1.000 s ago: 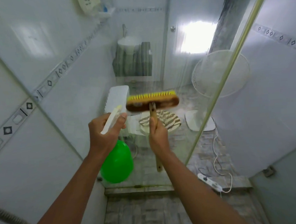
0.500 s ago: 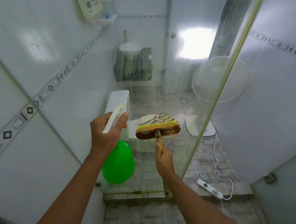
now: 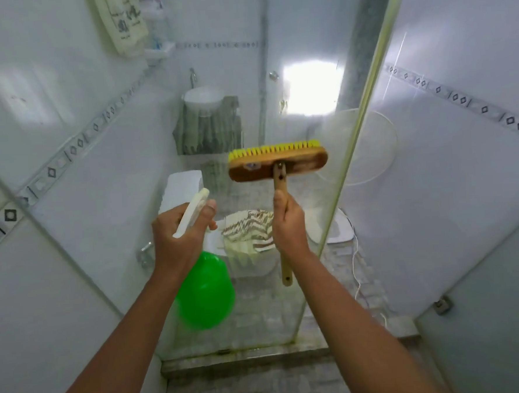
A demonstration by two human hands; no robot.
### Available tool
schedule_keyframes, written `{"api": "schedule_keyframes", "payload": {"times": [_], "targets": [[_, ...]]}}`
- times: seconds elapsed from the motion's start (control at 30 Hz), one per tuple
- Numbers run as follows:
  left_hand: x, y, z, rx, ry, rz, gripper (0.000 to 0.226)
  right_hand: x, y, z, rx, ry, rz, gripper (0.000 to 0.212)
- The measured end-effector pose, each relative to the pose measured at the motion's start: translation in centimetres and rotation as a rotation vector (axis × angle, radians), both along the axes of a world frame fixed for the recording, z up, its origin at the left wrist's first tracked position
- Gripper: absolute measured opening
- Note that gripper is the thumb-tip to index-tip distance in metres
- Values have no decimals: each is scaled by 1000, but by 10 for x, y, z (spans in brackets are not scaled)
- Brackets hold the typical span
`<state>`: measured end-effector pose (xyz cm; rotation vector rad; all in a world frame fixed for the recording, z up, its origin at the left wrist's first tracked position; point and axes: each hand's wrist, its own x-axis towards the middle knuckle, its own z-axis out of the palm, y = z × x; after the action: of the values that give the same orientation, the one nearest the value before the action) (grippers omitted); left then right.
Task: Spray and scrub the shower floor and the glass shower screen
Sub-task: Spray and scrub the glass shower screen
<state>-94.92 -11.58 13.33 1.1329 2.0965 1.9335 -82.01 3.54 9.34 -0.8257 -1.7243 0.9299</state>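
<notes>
The right hand (image 3: 289, 225) is gripping the wooden handle of a scrub brush (image 3: 278, 161), its grip wrapped tight around the stick; the yellow bristles are pointing up and away, at the glass shower screen (image 3: 258, 302). The left hand (image 3: 181, 234) is holding a green spray bottle (image 3: 204, 289) by its white trigger head, fingers curled around it, just in front of the glass. The grey tiled shower floor (image 3: 221, 390) is lying below both arms.
</notes>
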Motion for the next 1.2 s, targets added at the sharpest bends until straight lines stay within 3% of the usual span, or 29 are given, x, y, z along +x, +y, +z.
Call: {"api": "schedule_keyframes", "payload": {"times": [0.1,0.2,0.53,0.7,0.87,0.97,1.07,1.2], "targets": [[1,-1,8,4,5,7,40,11,-18,-68,-136,-112,22,35],[-2,-6,12,13,-19,29,42,12,-19,-63,-160,-126,15,40],[-17,-28,46,71,44,96,40,-45,-1,215,216,68,45,42],[-25,-32,75,160,-2,181,54,-76,-16,267,271,102,90,44],[-38,-46,95,141,140,174,45,-85,-25,263,273,77,56,42],[-46,-51,98,188,119,202,54,-82,-30,247,273,54,75,41],[-52,-54,102,219,70,245,55,-80,-46,176,193,7,172,38],[-53,-56,106,204,142,246,50,-75,-74,22,-18,-162,179,47]]}}
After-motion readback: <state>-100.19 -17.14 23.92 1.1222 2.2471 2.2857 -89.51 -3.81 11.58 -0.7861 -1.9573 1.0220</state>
